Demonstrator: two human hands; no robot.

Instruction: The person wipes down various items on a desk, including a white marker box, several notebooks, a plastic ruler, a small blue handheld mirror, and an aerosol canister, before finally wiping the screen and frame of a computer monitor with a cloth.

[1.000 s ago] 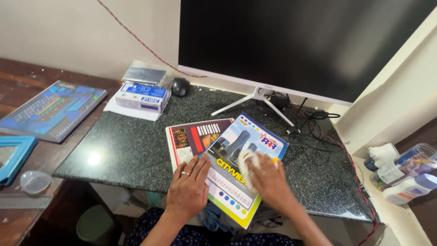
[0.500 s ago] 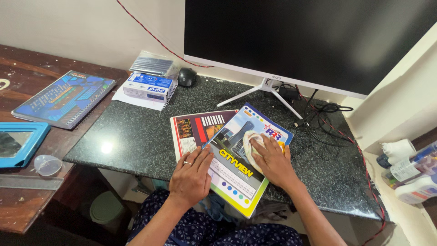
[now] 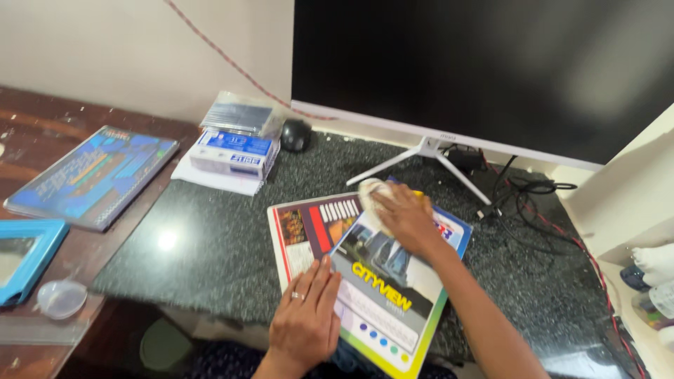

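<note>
1. On the dark stone table point(image 3: 210, 238), near its front edge: a notebook point(image 3: 393, 295) with a city picture on the cover, laid tilted over a second, red-covered book point(image 3: 309, 224).
2. Left hand point(image 3: 307, 323): laid flat and open, fingers spread, ring worn; the notebook's left edge and the red book's lower part are pressed down by it.
3. Right hand point(image 3: 404, 217): closed over a pale cloth point(image 3: 370, 193), which is held against the notebook's far corner.
4. Step judged in hand: the cover is being wiped, with the cloth at the top of its reach.
5. Next move, as a judgement: steady downward pressure from the left hand is called for, so that the notebook is not dragged by the cloth.
6. Behind: monitor point(image 3: 484, 63) on white stand, mouse point(image 3: 295, 134), blue-and-white box point(image 3: 235, 154).
7. Left, on wood: blue spiral book point(image 3: 91, 175), blue-framed mirror point(image 3: 21, 256), small clear dish point(image 3: 61, 298).
8. Right: tangled cables point(image 3: 533, 203).
</note>
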